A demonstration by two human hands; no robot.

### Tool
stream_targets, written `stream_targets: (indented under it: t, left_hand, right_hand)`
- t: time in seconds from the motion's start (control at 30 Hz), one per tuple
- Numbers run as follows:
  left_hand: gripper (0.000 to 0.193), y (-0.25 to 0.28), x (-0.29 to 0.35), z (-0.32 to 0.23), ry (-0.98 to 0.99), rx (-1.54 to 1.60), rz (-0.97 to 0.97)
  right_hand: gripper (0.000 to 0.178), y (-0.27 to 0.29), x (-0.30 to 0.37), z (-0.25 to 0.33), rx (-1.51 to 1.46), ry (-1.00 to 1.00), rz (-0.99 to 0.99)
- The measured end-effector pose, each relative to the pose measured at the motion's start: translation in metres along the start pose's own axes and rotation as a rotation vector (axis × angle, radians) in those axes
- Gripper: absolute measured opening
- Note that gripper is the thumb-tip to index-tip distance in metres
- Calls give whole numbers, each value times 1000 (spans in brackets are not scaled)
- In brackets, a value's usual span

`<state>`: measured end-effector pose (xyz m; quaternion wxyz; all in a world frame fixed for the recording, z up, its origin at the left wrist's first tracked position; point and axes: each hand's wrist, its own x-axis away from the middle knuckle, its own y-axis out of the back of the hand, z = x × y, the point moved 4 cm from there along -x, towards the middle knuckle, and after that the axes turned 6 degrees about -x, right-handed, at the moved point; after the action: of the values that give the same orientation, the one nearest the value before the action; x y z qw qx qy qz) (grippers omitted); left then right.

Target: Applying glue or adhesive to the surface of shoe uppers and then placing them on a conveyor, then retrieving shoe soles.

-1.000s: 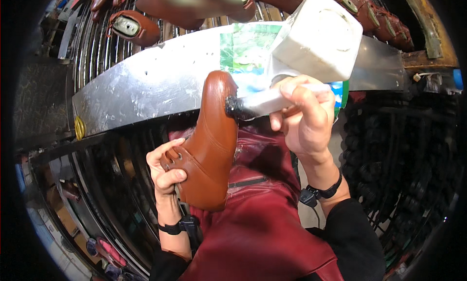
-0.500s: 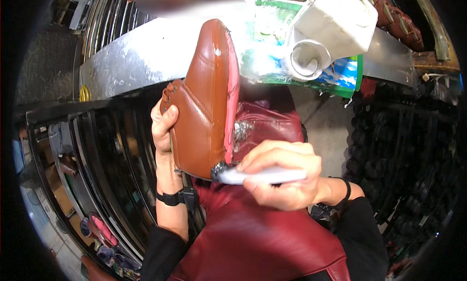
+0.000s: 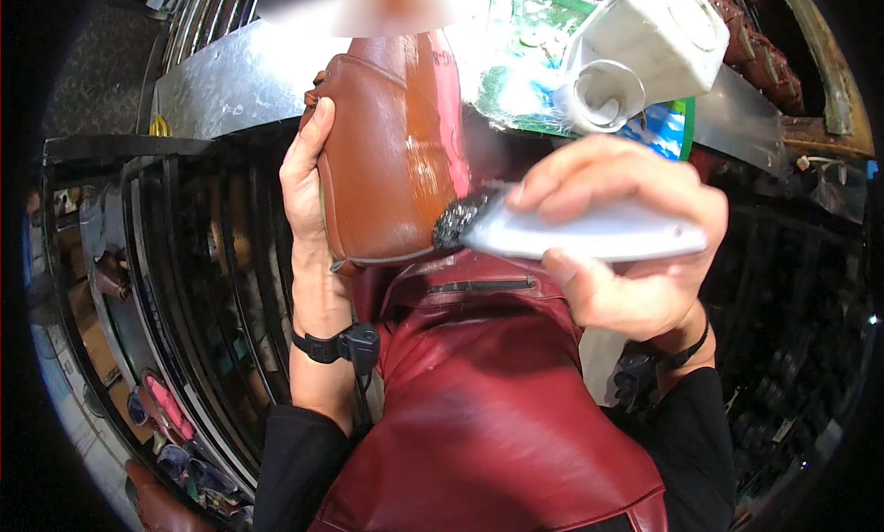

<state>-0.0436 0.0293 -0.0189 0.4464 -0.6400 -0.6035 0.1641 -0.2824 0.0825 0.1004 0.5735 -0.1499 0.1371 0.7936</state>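
My left hand (image 3: 306, 168) is closed around the lace side of a brown leather shoe (image 3: 368, 173), its toe pointing away from me. Along the shoe's right side runs a pink strip (image 3: 447, 118), and the leather beside it looks wet and shiny. My right hand (image 3: 635, 228) grips the pale handle of a brush (image 3: 589, 233). Its dark, glistening bristles touch the lower right edge of the shoe, near the heel. A blurred patch at the top of the view hides the toe.
A metal-topped bench (image 3: 212, 95) lies ahead, with a white plastic jug (image 3: 658, 40) on a green-edged printed sheet (image 3: 543, 26). Dark racks (image 3: 184, 283) stand at left, with shoes beyond the bars. A dark red apron (image 3: 497, 394) covers my lap.
The shoe has moved up and away, its toe now reaching over the bench. My right hand and the brush have also moved up and to the right, with the bristles still at the shoe's lower edge.
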Motion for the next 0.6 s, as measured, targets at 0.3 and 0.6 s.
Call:
stream_targets:
  t: [0.3,0.6]
  left_hand:
    - [48,-30,-4,8,-616,-1064,13]
    - [44,-49,14,12,-413,-605,-13]
  right_hand:
    - [35,42,-65,10,-10,120,160]
    - [27,29,-85,11,-388,46,99]
